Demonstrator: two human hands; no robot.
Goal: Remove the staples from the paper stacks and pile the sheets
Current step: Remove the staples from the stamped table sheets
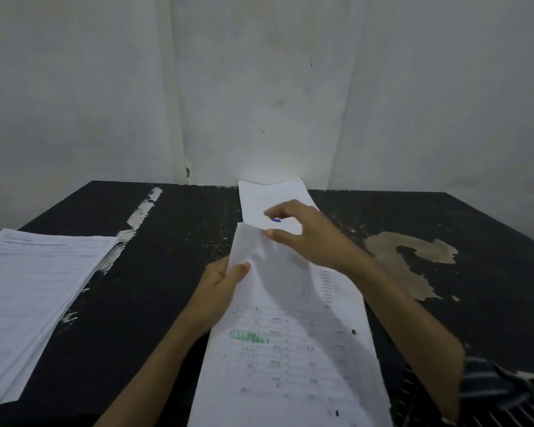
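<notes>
At the near edge of the table [167,288], middle, the paper stack [290,349] lay long axis toward the far edge, far end raised. The left hand [219,291] gripped its left margin, thumb on top. The right hand [309,238], nearer the far corner, curled thumb and forefinger there; pinching paper or the small blue object [276,220], could not tell.

Scuffed black table [173,303], white wall [105,87]

2 hands, forearms reaching forward.
Left hand [219,288] grips the paper stack [290,349] (thumb on top); right hand [309,238] has curled fingers.
</notes>
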